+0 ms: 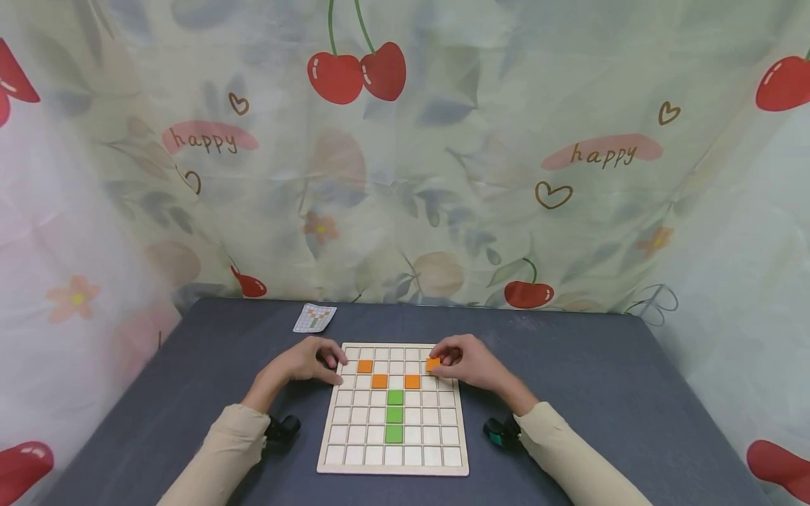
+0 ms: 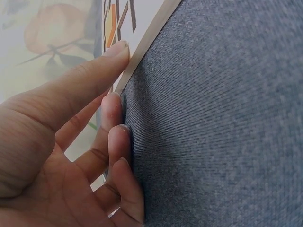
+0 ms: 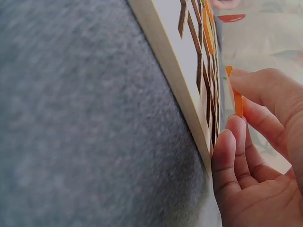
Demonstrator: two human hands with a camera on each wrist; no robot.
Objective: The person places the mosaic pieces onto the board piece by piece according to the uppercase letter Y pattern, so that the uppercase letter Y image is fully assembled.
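A pale wooden board point(image 1: 329, 460) with a grid of white squares lies flat on the table. Three orange tiles, one of them an orange tile point(image 1: 379, 381), and a column of three green tiles, among them a green tile point(image 1: 394, 415), sit in its cells. My right hand point(image 1: 471, 362) pinches another orange tile point(image 3: 238, 100) between thumb and fingers over the board's upper right; the right wrist view shows this tile tilted on edge, above the surface. At the upper left, my left hand point(image 1: 310, 360) touches the board's side edge with thumb and fingertips, its fingers loosely bent.
A small pattern card point(image 1: 314, 318) showing a coloured grid lies behind the board, to the left. The table point(image 1: 557, 351) has a dark grey cloth. A printed curtain point(image 1: 392, 176) rises along the back and sides. A thin looped cord point(image 1: 654, 302) is at the back right corner.
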